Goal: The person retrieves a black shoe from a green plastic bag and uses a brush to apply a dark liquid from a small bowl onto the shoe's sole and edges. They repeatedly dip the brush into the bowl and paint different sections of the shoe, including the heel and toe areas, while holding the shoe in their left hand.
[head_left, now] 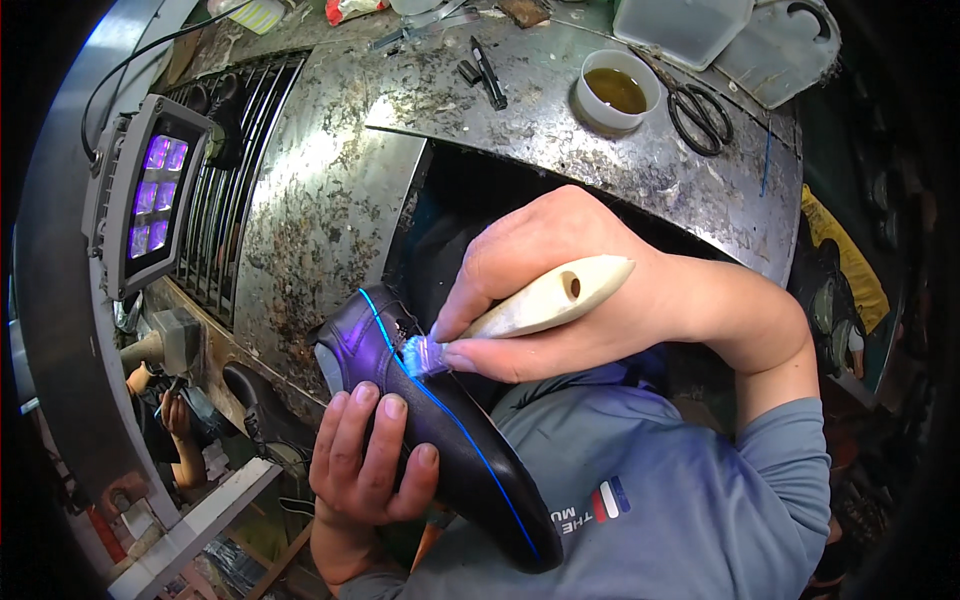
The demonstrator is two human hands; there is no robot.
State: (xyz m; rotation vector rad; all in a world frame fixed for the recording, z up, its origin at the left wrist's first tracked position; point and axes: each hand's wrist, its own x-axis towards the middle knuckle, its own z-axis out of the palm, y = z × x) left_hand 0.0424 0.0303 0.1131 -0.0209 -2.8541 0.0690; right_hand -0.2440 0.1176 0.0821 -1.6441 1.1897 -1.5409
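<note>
My left hand (370, 455) holds a black shoe (455, 480) from below, its fingers wrapped over the near side. Along the shoe's side runs a thin line (470, 437) glowing bright blue under purple light. My right hand (570, 265) pinches a brush (545, 300) with a pale handle that has a hole near its end. The brush's bristles (418, 357) touch the shoe beside the blue line, near the heel end. My right palm and the shoe's underside are hidden.
A lamp with purple lights (155, 195) stands at the left beside a metal grille (265, 110). On the stained metal bench (330, 200) are a black marker (488, 75), a cup of amber liquid (612, 92) and black scissors (700, 120). Another person's hand (178, 415) shows at lower left, near another dark shoe (262, 405).
</note>
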